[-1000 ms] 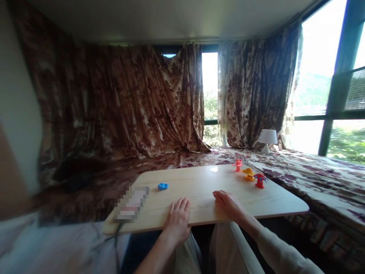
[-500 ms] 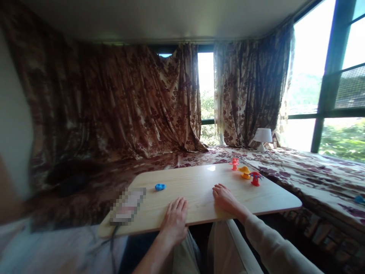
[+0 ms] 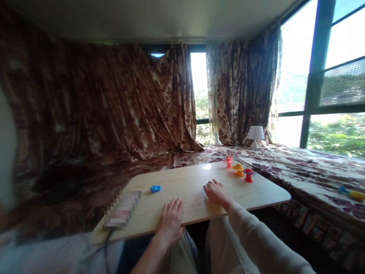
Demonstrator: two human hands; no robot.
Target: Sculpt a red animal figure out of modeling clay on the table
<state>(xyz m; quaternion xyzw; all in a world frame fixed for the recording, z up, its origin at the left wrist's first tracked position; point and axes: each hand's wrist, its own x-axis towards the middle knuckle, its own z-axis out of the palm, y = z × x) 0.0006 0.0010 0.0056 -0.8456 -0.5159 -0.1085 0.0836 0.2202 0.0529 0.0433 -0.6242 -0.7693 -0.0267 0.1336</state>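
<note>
While the blue toy (image 3: 155,188) lies ungrasped near the far left corner of the bench (image 3: 182,179), the left hand (image 3: 171,217) rests flat at the near edge, fingers extended, apparently empty; the right hand (image 3: 216,191) has fingers part-open, nothing visibly held. Already standing, far right corner: pink-red figure (image 3: 229,162), yellow figure (image 3: 238,169), red-and-blue figure (image 3: 249,176).

The leftmost toy (image 3: 155,188) is blue — the curtains (image 3: 162,99) brown and floral.

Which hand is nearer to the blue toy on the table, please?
Left: the left hand rests right of the blue toy, on its near side; the right hand is farther right.
</note>
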